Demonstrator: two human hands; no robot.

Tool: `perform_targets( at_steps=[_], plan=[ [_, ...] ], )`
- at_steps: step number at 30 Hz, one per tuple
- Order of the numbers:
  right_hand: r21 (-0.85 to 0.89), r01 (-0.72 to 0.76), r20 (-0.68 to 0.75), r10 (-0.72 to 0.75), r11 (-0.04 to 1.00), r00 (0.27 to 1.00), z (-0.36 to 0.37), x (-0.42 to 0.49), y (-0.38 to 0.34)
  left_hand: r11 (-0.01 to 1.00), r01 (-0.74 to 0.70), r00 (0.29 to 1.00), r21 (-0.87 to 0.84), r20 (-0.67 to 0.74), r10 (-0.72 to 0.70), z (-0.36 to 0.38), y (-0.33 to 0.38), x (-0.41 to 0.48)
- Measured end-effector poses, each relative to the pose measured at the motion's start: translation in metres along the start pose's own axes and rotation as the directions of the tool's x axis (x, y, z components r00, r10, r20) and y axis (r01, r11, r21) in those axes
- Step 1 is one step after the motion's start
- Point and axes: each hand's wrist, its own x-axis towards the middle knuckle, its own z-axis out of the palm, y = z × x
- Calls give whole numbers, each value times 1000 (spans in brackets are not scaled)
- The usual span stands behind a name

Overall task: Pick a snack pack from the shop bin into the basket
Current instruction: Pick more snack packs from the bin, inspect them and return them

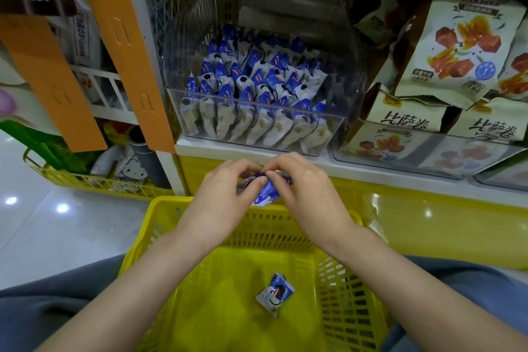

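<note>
A clear plastic shop bin [257,134] on the shelf holds several blue-and-white snack packs [251,80] standing in rows. Below it, over the far rim of a yellow basket [183,240], my left hand [228,194] and my right hand [303,188] together pinch one blue-and-white snack pack [267,194] between their fingertips. A second snack pack [274,294] of the same kind lies on the basket's floor.
To the right of the bin, cream bags with red and orange print [457,46] fill another clear bin [428,157]. An orange post [125,46] rises at the left. A low yellow wire basket [94,180] with goods sits on the glossy floor at the left.
</note>
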Motion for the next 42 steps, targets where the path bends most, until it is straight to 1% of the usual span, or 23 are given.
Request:
perform_targets(
  at_steps=[2, 3, 5, 6, 7, 8, 9, 12, 14, 16, 19, 21, 23, 27, 31, 33, 34, 35, 37, 38, 39, 40, 42],
  plan=[
    [193, -149, -44, 160, 970, 986, 4, 2, 0, 1000, 2, 998, -12, -61, -3, 0, -1, 1],
    [281, -245, -20, 261, 928, 965, 6, 4, 0, 1000, 0, 996, -22, -92, -2, 0, -1, 2],
    [430, -429, 130, 415, 794, 900, 7, 8, 0, 999, -10, 991, -49, -133, 4, 0, 2, 1],
    [508, -493, 226, 444, 706, 867, 9, 10, 0, 998, -13, 990, -55, -138, 6, 0, 3, 0],
    [583, -529, 304, 438, 617, 846, 9, 10, -1, 999, -18, 991, -51, -135, 11, 0, 4, -1],
    [638, -527, 341, 409, 561, 847, 10, 10, -2, 999, -26, 991, -34, -129, 21, 0, 4, -2],
    [659, -500, 335, 377, 561, 864, 11, 9, -3, 999, -38, 992, -4, -121, 37, -1, 5, -4],
    [586, -415, 263, 322, 696, 910, 12, 8, -1, 980, -94, 989, 177, -93, 112, -5, 6, -7],
    [561, -392, 252, 301, 729, 920, 13, 6, 0, 949, -128, 986, 289, -66, 153, -6, 7, -8],
    [518, -346, 234, 260, 782, 937, 14, 5, 1, 938, -143, 985, 317, -46, 166, -6, 7, -9],
    [425, -246, 198, 176, 871, 964, 15, 2, 3, 966, -110, 991, 235, -53, 126, -6, 6, -7],
    [387, -214, 182, 153, 897, 971, 15, 1, 3, 976, -88, 993, 197, -61, 102, -5, 6, -6],
    [356, -187, 160, 137, 916, 978, 16, -1, 4, 978, -92, 992, 189, -67, 107, -5, 6, -7],
    [345, -174, 143, 131, 922, 981, 18, -1, 5, 982, -85, 992, 167, -73, 98, -4, 3, -5],
    [406, -222, 134, 183, 887, 974, 19, 2, 7, 997, -9, 996, 83, -93, 16, -2, 1, -2],
    [463, -251, 156, 200, 850, 967, 19, 4, 7, 998, 56, 994, 3, -98, -56, -3, 2, 0],
    [488, -258, 163, 203, 834, 966, 20, 5, 7, 993, 97, 991, -72, -85, -103, -3, 4, 2],
    [503, -259, 156, 209, 825, 965, 19, 6, 8, 972, 145, 986, -187, -53, -158, -3, 5, 3],
    [496, -262, 114, 237, 828, 965, 18, 7, 9, 866, 249, 968, -433, 78, -240, -3, 11, 3],
    [469, -260, 87, 249, 844, 965, 17, 6, 10, 822, 277, 961, -497, 137, -241, -2, 14, 1],
    [423, -246, 55, 247, 872, 968, 18, 5, 11, 806, 277, 961, -523, 168, -222, 0, 16, -1],
    [364, -221, 24, 228, 905, 973, 18, 4, 11, 813, 259, 965, -521, 170, -198, 2, 17, -2],
    [248, -153, -24, 164, 957, 986, 22, 1, 11, 856, 207, 978, -474, 121, -169, 6, 17, -2]
  ],
)
